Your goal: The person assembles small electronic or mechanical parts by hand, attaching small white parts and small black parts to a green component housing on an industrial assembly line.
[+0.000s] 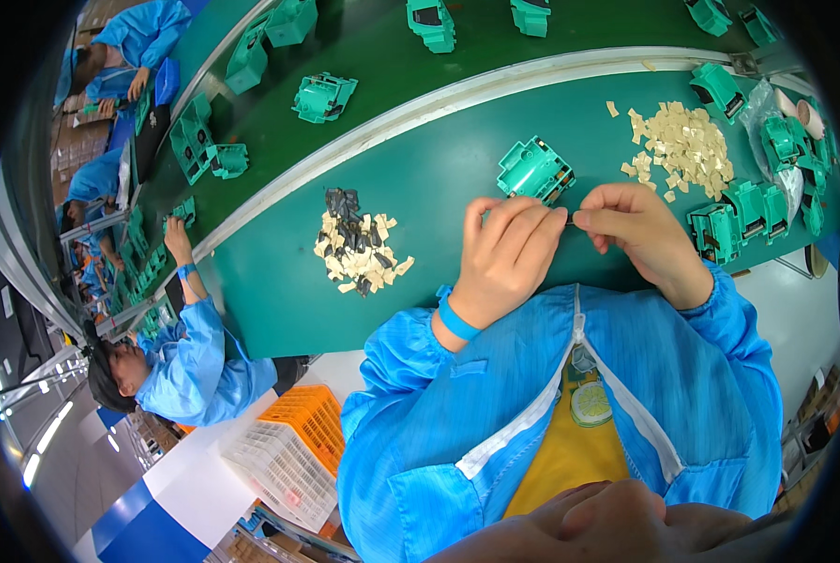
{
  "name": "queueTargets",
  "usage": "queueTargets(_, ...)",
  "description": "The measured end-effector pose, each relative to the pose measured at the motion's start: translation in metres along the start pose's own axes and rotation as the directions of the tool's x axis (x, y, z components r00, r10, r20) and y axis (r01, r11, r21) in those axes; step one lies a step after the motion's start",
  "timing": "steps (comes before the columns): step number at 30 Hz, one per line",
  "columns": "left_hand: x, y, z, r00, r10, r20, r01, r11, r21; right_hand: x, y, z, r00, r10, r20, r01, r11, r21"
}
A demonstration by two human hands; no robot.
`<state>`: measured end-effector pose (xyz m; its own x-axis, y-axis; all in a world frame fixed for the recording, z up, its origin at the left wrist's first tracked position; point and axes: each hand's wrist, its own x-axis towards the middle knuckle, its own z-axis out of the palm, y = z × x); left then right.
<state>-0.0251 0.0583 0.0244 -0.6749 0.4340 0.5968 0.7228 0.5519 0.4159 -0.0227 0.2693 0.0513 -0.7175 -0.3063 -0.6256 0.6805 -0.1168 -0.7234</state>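
My left hand (512,246) and my right hand (637,230) meet in front of my chest, both closed in a pinch. Between their fingertips shows a small dark piece (571,221), too small to name more exactly. Just beyond my left fingers lies a green plastic housing (534,169) with dark parts along its edge, its near end partly hidden by that hand. To the left is a heap of small black pieces (345,206) mixed with cream-coloured pieces (382,267). On the right, near my right hand, a heap of small cream pieces (687,145) is spread on the green table (448,188).
Several green housings (746,211) crowd the right end, beside a clear plastic bag (762,98). Beyond a pale rail (382,117), more housings (324,97) sit on a green belt. A co-worker (195,361) works at the left; white and orange crates (284,460) stand below.
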Motion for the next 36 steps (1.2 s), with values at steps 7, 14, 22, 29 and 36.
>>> queueTargets(7, 0.02, -0.048, -0.01, 0.911, -0.119, 0.395, 0.168, 0.981, -0.093, 0.007, 0.006, -0.028, 0.903, -0.397, -0.165, 0.382, 0.917, -0.119)
queueTargets(14, 0.0, -0.011, -0.033, 0.78, -0.478, 0.404, 0.406, 0.878, 0.254, 0.012, 0.014, 0.006, 0.982, -0.176, -0.068, 0.18, 0.983, 0.043)
queueTargets(22, -0.013, -0.02, -0.03, 0.817, -0.166, 0.553, 0.314, 0.932, -0.183, 0.03, 0.031, -0.011, 0.925, -0.374, -0.064, 0.373, 0.927, -0.028)
queueTargets(29, -0.031, -0.012, -0.001, 0.839, -0.36, 0.408, 0.468, 0.86, -0.204, 0.019, 0.057, -0.008, 0.979, -0.201, 0.029, 0.202, 0.978, -0.059)
queueTargets(36, -0.034, -0.009, 0.007, 0.843, -0.43, 0.324, 0.514, 0.82, -0.252, 0.025, 0.056, 0.003, 0.982, -0.186, -0.019, 0.181, 0.97, -0.16)
